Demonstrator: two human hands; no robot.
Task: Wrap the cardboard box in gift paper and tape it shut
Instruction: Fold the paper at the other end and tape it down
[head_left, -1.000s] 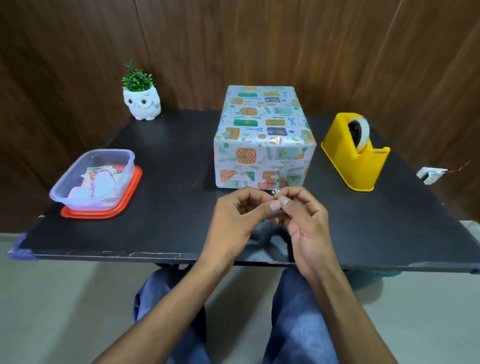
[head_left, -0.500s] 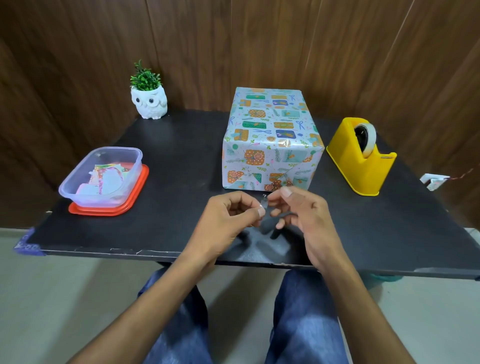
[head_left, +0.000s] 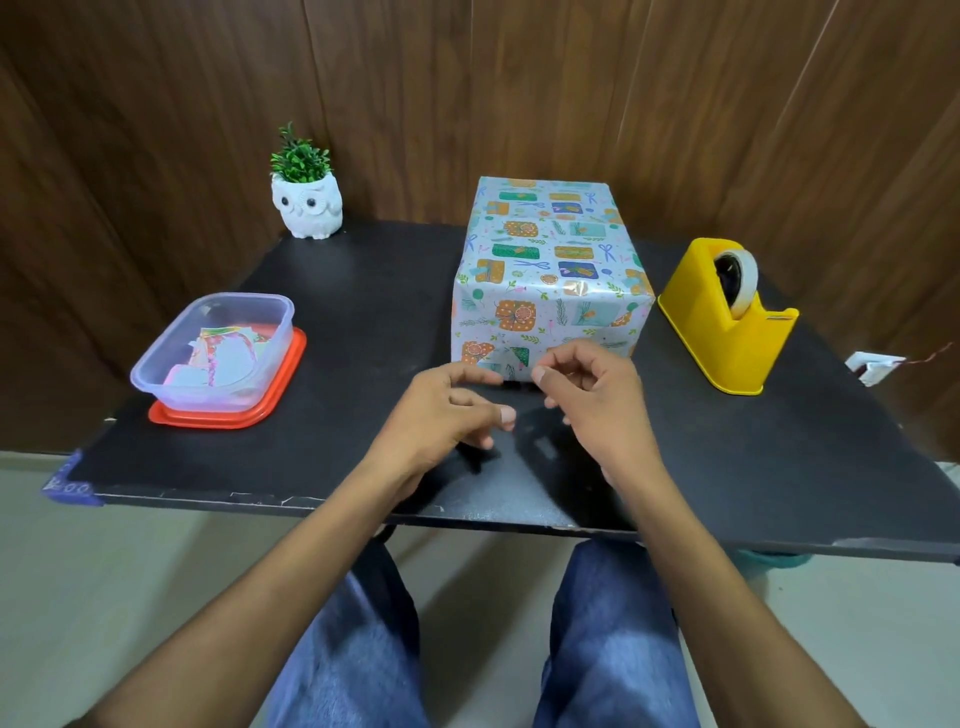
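The box, wrapped in pale gift paper printed with presents and scissors, stands on the black table at centre back. Both my hands hover just in front of its near face. My left hand has loosely curled fingers, with its index fingertip and thumb apart. A small gap separates it from my right hand, whose thumb points left and whose fingers are bent. I see no tape between the fingers. The yellow tape dispenser with its white roll sits right of the box.
A clear plastic tub of paper scraps rests on a red lid at the left. A white owl planter stands at the back left. The wood-panelled wall runs close behind the table. My knees are under the front edge.
My fingertips were pinched together over a small shiny piece. They have since parted, and both hands have moved forward to the box's near face.
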